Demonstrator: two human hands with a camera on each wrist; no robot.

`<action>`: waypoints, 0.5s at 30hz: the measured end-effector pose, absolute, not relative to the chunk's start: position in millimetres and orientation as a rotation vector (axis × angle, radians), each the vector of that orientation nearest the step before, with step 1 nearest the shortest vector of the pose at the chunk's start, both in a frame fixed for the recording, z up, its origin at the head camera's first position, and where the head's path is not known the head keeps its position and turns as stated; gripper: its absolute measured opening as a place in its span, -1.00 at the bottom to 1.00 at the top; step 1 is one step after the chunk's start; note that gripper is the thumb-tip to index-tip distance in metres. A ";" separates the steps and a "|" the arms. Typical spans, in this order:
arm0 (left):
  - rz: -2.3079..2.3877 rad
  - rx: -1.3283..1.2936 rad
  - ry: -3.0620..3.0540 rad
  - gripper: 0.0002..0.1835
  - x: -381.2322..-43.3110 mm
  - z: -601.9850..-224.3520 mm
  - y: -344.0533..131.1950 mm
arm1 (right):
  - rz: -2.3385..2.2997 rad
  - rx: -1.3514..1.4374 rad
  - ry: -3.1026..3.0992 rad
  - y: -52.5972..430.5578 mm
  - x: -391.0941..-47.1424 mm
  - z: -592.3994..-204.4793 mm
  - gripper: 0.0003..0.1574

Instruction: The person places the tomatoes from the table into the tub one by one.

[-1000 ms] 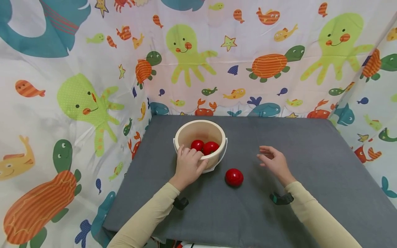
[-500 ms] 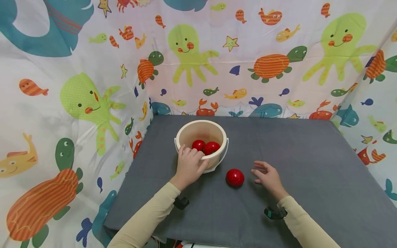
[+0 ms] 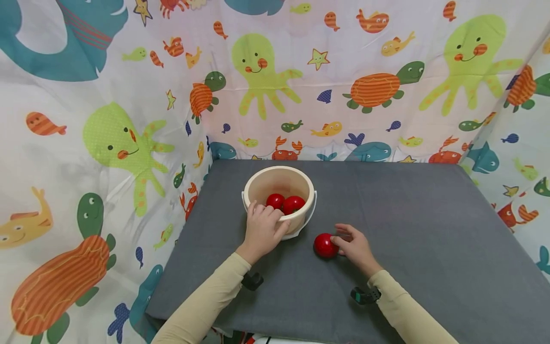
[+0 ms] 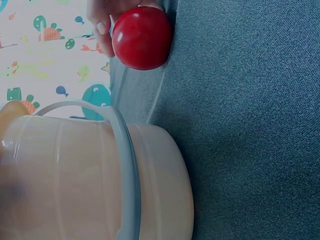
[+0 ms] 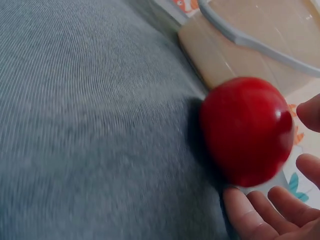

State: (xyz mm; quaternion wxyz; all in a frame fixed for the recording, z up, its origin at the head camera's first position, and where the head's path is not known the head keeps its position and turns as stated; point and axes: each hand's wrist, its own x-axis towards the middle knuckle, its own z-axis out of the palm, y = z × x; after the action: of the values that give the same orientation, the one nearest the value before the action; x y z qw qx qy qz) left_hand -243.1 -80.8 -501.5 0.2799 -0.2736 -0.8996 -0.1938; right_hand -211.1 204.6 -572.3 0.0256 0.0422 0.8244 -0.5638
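Note:
A cream bucket (image 3: 279,177) with a white handle stands on the table, left of centre. My left hand (image 3: 262,231) grips its near rim, fingers over the edge and thumb outside. Inside lie two red tomatoes (image 3: 294,205), partly hidden by that hand. On the cloth to the right of the bucket sits another tomato (image 3: 325,245), glossy and red. Around its right side is my right hand (image 3: 354,247), its fingers spread and loosely bent. In the right wrist view a gap shows between the thumb (image 5: 311,113) and the tomato, while the lower fingertips lie close to its underside.
Dark grey cloth (image 3: 408,215) covers the table. A curtain (image 3: 318,95) printed with sea animals rises along the back and both sides. A dark band with a small device (image 3: 365,295) is on the right wrist, and a similar one (image 3: 252,281) on the left.
My right hand has moved left and nearer, from well right of the loose tomato to right beside it. The left hand keeps its grip on the bucket, which stays in place.

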 end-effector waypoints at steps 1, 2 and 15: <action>-0.518 -0.732 -2.412 -0.74 -243.1 -501.6 -80.7 | -1.734 0.123 2.555 202.4 -211.5 -572.3 -0.35; -0.516 -0.732 -2.413 -0.74 -243.0 -501.7 -80.6 | -1.725 0.118 2.559 200.5 -211.9 -572.4 -0.35; -0.509 -0.731 -2.402 -0.74 -242.8 -501.5 -81.1 | -1.669 0.061 2.584 188.6 -215.1 -570.5 -0.50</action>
State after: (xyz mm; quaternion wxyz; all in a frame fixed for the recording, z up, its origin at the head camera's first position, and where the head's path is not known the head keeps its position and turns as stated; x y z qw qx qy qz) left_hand -242.8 -81.1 -501.5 0.2859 -0.2734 -0.8985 -0.1904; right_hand -215.1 188.6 -570.5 0.0325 0.0197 0.8394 -0.5421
